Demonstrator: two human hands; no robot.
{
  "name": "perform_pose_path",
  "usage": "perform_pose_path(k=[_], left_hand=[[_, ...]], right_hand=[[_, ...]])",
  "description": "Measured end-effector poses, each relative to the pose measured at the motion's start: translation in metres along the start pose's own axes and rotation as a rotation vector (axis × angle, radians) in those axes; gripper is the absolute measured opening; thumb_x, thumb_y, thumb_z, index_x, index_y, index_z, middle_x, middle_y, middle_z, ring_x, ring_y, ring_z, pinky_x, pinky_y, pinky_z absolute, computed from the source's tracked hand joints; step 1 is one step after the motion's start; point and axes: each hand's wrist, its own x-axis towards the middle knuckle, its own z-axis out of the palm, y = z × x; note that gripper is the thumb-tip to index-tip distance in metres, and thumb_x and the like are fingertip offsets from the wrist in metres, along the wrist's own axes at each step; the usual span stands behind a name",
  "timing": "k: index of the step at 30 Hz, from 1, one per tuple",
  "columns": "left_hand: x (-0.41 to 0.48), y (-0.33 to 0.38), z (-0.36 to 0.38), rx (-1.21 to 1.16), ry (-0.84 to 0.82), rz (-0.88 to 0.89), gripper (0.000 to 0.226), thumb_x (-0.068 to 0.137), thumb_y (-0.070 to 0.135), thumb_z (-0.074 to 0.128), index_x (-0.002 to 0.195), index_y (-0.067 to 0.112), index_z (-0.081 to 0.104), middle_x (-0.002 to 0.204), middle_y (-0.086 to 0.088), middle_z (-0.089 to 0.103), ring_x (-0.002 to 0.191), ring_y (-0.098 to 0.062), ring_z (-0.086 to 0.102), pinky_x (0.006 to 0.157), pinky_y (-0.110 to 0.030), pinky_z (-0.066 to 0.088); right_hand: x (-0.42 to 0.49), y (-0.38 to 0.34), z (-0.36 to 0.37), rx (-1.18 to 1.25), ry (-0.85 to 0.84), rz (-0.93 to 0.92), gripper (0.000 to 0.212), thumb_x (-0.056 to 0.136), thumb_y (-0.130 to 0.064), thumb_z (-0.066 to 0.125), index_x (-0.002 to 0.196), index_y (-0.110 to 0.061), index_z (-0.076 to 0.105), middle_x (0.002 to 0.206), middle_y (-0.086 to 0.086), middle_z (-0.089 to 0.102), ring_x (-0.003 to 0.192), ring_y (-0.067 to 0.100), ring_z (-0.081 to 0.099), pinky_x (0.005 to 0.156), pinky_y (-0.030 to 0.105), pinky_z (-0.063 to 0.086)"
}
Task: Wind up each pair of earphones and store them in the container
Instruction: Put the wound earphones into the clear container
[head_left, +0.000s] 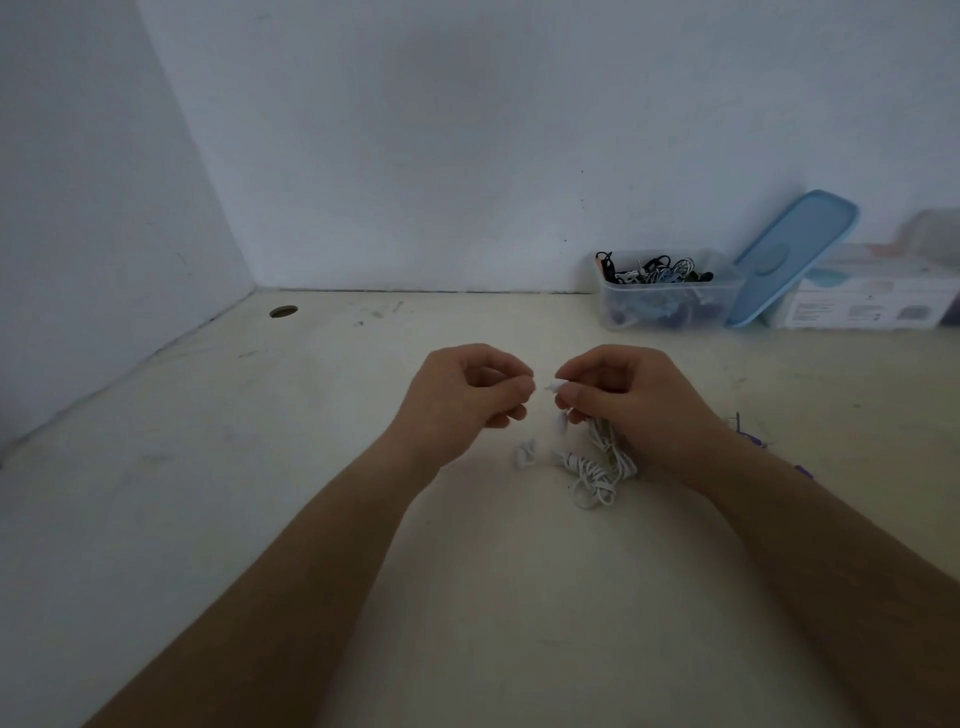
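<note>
White thin-corded earphones (592, 467), tangled, right hand (618, 400) fingers pinched on them; left hand (467, 395) fingers curled, grip unclear.

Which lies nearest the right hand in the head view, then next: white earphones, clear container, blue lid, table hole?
1. white earphones, gripped by the right hand
2. clear container, beyond it by the wall
3. blue lid, leaning right of the container
4. table hole, far left

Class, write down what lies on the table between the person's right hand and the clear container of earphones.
Nothing: in the head view only bare table separates the right hand, gripping white earphones, from the container.
</note>
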Motion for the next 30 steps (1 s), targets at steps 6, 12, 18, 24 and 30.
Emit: perform_pose_path(k=[6, 12, 18, 24, 30], left_hand=[[-0.0033, 0.0004, 0.0058, -0.23, -0.041, -0.089, 0.009, 0.09, 0.007, 0.069, 0.098, 0.002, 0.07, 0.087, -0.014, 0.076, 0.08, -0.022, 0.074, 0.075, -0.027, 0.06], [-0.0049, 0.0014, 0.0073, -0.286, -0.072, -0.118, 0.014, 0.091, 0.007, 0.067, 0.104, 0.003, 0.07, 0.092, -0.016, 0.076, 0.088, -0.024, 0.074, 0.078, -0.026, 0.06], [-0.0048, 0.0017, 0.0059, -0.306, -0.11, -0.138, 0.014, 0.094, 0.005, 0.063, 0.105, 0.004, 0.07, 0.096, -0.016, 0.076, 0.094, -0.026, 0.074, 0.08, -0.027, 0.06], [-0.0052, 0.0014, 0.005, -0.301, -0.122, -0.155, 0.013, 0.091, 0.005, 0.066, 0.104, 0.003, 0.069, 0.094, -0.015, 0.077, 0.09, -0.025, 0.075, 0.074, -0.025, 0.06], [-0.0046, -0.0001, 0.0035, -0.282, -0.143, -0.151, 0.01, 0.089, 0.005, 0.069, 0.098, 0.006, 0.07, 0.093, -0.015, 0.076, 0.086, -0.023, 0.075, 0.073, -0.025, 0.059]], right_hand=[[-0.0007, 0.0, -0.0015, 0.061, -0.059, -0.026, 0.009, 0.086, -0.008, 0.074, 0.095, -0.006, 0.071, 0.082, 0.015, 0.075, 0.075, 0.027, 0.07, 0.076, 0.033, 0.057], [-0.0018, -0.0024, 0.0007, 0.097, -0.059, -0.06, 0.012, 0.086, -0.01, 0.073, 0.095, -0.002, 0.071, 0.08, 0.019, 0.074, 0.075, 0.029, 0.069, 0.071, 0.028, 0.055], [-0.0013, -0.0021, 0.0, 0.097, -0.037, -0.063, 0.012, 0.085, -0.011, 0.074, 0.094, -0.003, 0.073, 0.081, 0.02, 0.074, 0.073, 0.026, 0.069, 0.071, 0.027, 0.056], [-0.0034, -0.0046, 0.001, 0.085, -0.055, -0.066, 0.011, 0.085, -0.012, 0.074, 0.092, -0.004, 0.073, 0.077, 0.02, 0.073, 0.07, 0.024, 0.069, 0.069, 0.024, 0.055], [-0.0055, -0.0069, -0.0012, 0.066, -0.084, -0.076, 0.01, 0.087, -0.009, 0.072, 0.094, -0.002, 0.074, 0.078, 0.019, 0.073, 0.069, 0.018, 0.067, 0.069, 0.023, 0.054]])
